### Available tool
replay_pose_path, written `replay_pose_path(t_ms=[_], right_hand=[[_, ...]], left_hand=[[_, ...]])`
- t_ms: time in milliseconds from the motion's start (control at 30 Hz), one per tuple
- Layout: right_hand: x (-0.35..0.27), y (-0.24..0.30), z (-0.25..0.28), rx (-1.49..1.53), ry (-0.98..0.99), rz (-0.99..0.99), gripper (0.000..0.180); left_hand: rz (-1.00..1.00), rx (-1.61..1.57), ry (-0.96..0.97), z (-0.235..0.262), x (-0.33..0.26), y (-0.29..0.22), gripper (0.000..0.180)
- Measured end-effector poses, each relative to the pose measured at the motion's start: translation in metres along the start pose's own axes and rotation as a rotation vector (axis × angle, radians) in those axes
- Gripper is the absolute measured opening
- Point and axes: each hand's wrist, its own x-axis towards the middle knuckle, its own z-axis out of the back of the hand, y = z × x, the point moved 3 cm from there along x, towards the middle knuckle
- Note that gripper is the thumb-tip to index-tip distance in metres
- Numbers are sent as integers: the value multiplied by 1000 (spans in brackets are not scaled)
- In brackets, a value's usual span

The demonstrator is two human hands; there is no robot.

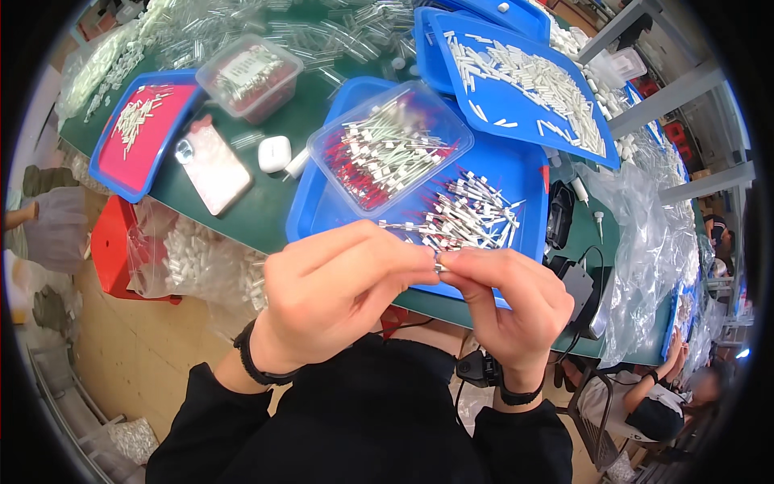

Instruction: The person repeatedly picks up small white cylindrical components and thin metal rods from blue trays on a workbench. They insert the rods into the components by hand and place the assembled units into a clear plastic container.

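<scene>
Above the front edge of a blue tray (pixel 524 173), my left hand (pixel 334 286) and my right hand (pixel 512 302) meet, thumbs and forefingers pinched closed. Between the fingertips shows a tiny silvery-white piece (pixel 438 266), mostly covered and too small to name. Just beyond the fingers, a loose pile of thin sticks (pixel 472 211) with white collars and some red ends lies in the tray. A clear plastic box (pixel 355 211) rests tilted over the tray's left part, full of similar sticks with white, pale green and red parts.
Another blue tray (pixel 556 133) with white tubes overlaps at the back right. To the left are a phone (pixel 214 168), a white earbud case (pixel 274 153), a lidded tub (pixel 250 77) and a pink-lined tray (pixel 121 165). Clear bags (pixel 645 234) lie right; a co-worker (pixel 645 399) sits beyond.
</scene>
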Motion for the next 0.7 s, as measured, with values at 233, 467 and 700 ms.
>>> replay_pose_path(t_ms=[233,467,700], right_hand=[[1,-5,-4,-28,98,119,41],[-2,-20,-10,-200,216,184,55],[14,-59,12,-297,363,-189,51]], left_hand=[[-40,-39,87,-7,0,16,15],[65,-179,201,-27,8,50,11],[70,20,224,-32,35,63,22]])
